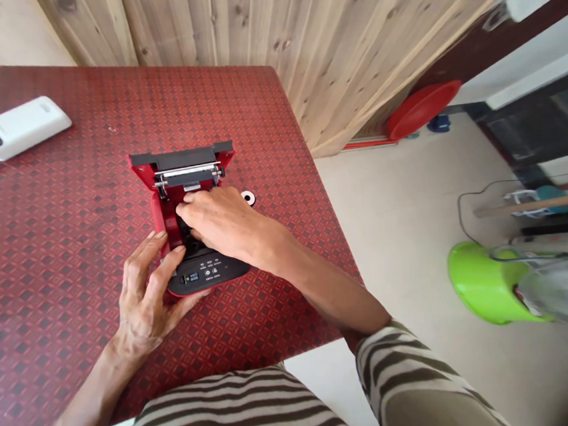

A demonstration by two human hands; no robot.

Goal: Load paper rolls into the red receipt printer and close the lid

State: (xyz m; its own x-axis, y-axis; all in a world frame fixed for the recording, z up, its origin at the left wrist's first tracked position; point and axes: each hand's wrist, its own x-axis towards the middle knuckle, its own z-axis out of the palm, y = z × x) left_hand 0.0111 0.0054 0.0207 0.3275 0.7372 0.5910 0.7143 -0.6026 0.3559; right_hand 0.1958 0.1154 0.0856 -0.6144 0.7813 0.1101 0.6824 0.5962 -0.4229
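A red and black portable printer (209, 274) sits on the patterned red table, its lid (186, 159) raised and its roller showing. The front panel carries a small lit display and buttons. My left hand (145, 286) grips the printer's left side and front corner, fingers along the edge and thumb under the front. Inside the open compartment, my right hand (221, 219) has its fingers curled downward; the fingertips and whatever they hold are hidden. Just right of the printer lies a small white paper roll (248, 197) with a dark core.
A white power bank (24, 127) with a dark end and a cable lies at the table's far left. The red table (254, 109) meets a wooden panel wall (226, 24) at the back. A green stool (486, 284) and a red basin (422, 111) are off to the right.
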